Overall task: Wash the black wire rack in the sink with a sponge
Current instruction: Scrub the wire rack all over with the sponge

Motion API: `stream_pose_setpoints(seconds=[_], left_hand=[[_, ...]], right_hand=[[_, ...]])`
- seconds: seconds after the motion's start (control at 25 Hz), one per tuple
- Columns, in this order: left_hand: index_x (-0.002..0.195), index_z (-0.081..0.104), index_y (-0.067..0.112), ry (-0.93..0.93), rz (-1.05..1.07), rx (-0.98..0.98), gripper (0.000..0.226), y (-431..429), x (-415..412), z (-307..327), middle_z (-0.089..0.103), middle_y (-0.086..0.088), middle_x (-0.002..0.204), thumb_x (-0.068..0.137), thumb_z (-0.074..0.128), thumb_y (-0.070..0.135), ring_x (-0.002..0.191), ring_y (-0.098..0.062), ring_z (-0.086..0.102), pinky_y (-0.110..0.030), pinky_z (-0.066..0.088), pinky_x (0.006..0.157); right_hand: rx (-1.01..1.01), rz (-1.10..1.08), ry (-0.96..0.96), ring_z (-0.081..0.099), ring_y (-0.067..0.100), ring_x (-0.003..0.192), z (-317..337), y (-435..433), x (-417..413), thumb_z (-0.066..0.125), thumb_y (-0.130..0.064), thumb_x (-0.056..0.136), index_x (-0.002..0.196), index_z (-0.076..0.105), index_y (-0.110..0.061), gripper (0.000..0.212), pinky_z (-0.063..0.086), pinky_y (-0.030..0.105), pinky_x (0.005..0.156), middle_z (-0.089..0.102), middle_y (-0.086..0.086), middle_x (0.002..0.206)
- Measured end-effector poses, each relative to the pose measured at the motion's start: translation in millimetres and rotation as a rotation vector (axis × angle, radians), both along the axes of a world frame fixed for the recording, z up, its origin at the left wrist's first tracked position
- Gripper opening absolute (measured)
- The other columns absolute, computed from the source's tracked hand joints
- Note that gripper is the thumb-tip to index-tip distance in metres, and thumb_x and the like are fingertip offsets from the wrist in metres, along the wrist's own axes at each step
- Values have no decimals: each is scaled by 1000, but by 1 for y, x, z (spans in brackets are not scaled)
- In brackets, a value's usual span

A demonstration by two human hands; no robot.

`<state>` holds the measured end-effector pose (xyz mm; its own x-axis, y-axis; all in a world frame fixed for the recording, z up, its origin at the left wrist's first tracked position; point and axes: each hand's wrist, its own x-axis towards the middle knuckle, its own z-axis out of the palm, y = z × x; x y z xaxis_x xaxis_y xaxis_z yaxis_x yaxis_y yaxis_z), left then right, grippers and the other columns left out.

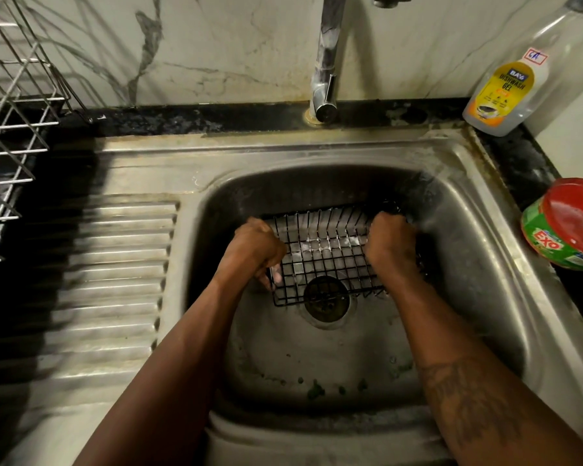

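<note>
Head view: black wire rack [330, 243] lies in the sink [468, 264] over the drain [327, 302], long axis left-to-right. Left hand [258, 248] and right hand [392, 245] each fist one end; no sponge visible.

Dim, warm indoor light with a yellowish cast. The brightest areas are the marble wall at the top and pale glare streaks on the ribbed draining board [115, 264] of the steel sink [485, 237]. A heavy black shadow covers the left side. The basin's far wall is dark. Wide-angle distortion bows the sink edges and leans the bottle [518, 79] at the upper right. Slight softness and motion blur overall, strongest towards the corners.
</note>
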<state>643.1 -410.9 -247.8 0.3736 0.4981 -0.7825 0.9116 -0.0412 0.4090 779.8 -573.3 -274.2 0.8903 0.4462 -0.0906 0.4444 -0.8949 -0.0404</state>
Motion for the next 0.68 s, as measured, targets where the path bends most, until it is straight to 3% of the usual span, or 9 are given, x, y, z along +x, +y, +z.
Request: stream_pose_setpoints(seconds=[0.12,0.24,0.4,0.48,0.56,0.68], left_hand=[[110,54,-20,-21,-36,35,20,-2,-3,7,73,-24,69,96,52,-6,61,-38,73,-50,63,66],[107,58,-19,19,-66,52,18,-3,-5,15,75,-24,77,92,57,-8,67,-36,75,-48,64,72],[108,50,-14,-22,-62,148,18,-6,-4,19,75,-22,76,94,57,-4,68,-34,76,-47,64,68],[105,52,-5,-67,-86,204,17,-5,-8,16,75,-21,81,92,61,0,70,-32,76,-45,64,67],[89,52,6,-145,-63,248,12,-4,-10,14,74,-19,82,89,64,4,65,-31,75,-43,64,61],[101,48,-10,-26,-65,171,14,-5,-6,17,76,-23,87,95,58,-2,75,-34,76,-47,63,76]], right_hand=[[-27,-22,19,67,30,97,3,2,-7,58,0,94,104,66,-4,13,48,32,65,68,18,106],[65,30,119,61,19,78,-3,13,-16,70,-6,89,100,66,-8,11,46,24,61,67,11,98],[252,362,447,61,7,81,-6,39,-52,73,-11,88,98,70,-15,11,50,18,72,65,-2,93],[242,482,581,58,3,77,0,49,-69,73,-10,88,99,68,-10,12,47,13,65,59,-5,84],[215,487,600,56,3,76,0,49,-67,71,-8,90,104,67,-7,15,41,10,61,60,-5,88],[123,386,452,59,8,88,-4,34,-39,68,-14,92,105,69,-14,13,44,14,70,67,2,105]])
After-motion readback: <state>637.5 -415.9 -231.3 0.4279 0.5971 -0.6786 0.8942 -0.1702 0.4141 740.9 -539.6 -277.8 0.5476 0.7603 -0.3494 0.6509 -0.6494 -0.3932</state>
